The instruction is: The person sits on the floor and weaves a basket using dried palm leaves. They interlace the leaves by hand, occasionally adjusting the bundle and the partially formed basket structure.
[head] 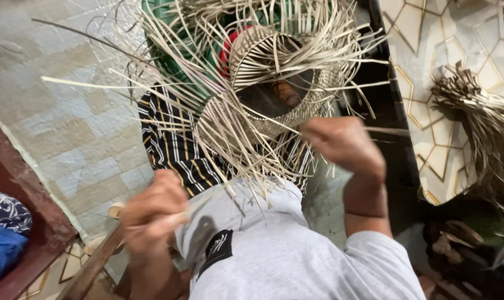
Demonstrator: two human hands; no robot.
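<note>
From the head view, I had a half-woven straw basket (pixel 274 94) resting on my lap, over my striped cloth (pixel 171 141), its loose pale strips (pixel 152 83) fanning out in every direction. My left hand (pixel 152 214) was low, near my grey shirt (pixel 274 250), its fingers (pixel 171 219) pinched around one thin strip (pixel 193 208) that ran up towards the basket's lower edge. My right hand (pixel 343 141) was raised just beside the basket's right side, curled shut and blurred, so I could not tell what it gripped. A bundle of dry straw (pixel 485 128) lay well apart on the patterned tiles (pixel 430 33) to my right. A wooden stick (pixel 93 266) lay by my left forearm.
</note>
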